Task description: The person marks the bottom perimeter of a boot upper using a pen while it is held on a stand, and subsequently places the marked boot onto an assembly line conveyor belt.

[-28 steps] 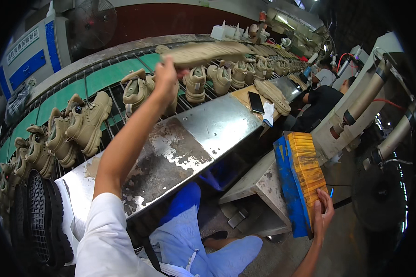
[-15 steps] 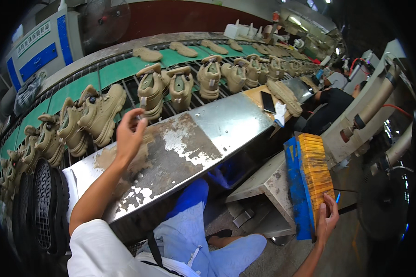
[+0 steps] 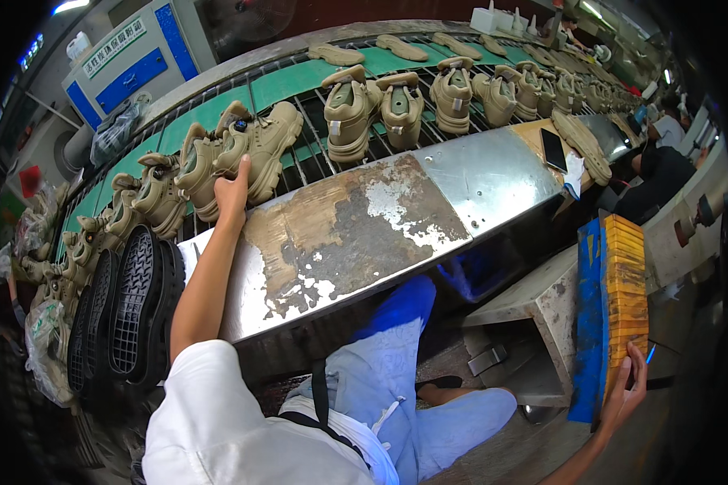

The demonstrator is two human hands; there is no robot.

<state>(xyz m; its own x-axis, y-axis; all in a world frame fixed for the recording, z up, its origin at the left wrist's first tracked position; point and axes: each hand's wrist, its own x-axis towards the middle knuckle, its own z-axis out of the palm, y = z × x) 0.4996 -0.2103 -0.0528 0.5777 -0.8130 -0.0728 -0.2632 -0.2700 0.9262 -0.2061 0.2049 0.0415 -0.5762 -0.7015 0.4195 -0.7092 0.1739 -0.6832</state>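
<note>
My left hand (image 3: 233,191) reaches up over the worn metal bench (image 3: 461,174) and touches a tan shoe upper (image 3: 260,147) on the green conveyor (image 3: 275,85); whether the fingers grip it I cannot tell. More tan uppers (image 3: 403,105) ride the belt in a row to the right. My right hand (image 3: 629,388) rests low at the right on the end of a yellow and blue stack (image 3: 619,299) standing on edge, fingers curled around its lower corner.
Black shoe soles (image 3: 129,311) stand stacked at the bench's left end. A dark phone (image 3: 553,149) lies on the bench at the right. A person in black (image 3: 663,174) sits further along. A blue and white machine (image 3: 129,61) stands behind the conveyor.
My left hand came back from the far belt toward the left and now touches a nearer tan upper. The right hand stays on the yellow and blue stack.
</note>
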